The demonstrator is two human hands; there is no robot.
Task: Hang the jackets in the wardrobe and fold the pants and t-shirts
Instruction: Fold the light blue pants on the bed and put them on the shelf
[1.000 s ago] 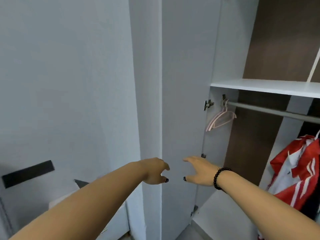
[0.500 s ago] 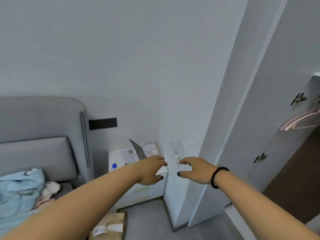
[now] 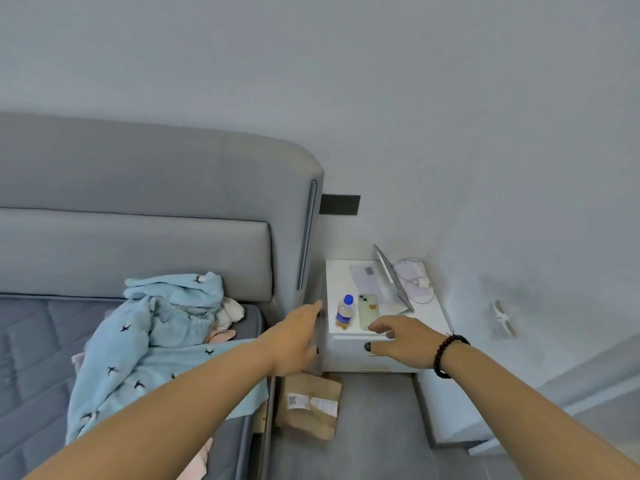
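While both arms reach forward, near to far:
Hands: left hand (image 3: 294, 341) and right hand (image 3: 403, 339), each grip loose, holding nothing.
Clothes: light-blue garment (image 3: 149, 341) heaped on bed (image 3: 34, 358), left of the hands, awaiting sorting.
Obstacles: cardboard parcel (image 3: 308, 403) on floor.
Worktop: nightstand (image 3: 367, 351) bearing bottle (image 3: 344, 311) and phone (image 3: 367, 310).

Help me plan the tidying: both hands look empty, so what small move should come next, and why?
Probably reach the left hand down to the light blue garment heaped on the bed and grip it. Both it and the right hand hold nothing, and that unfolded clothing lies nearest, beside the left arm.
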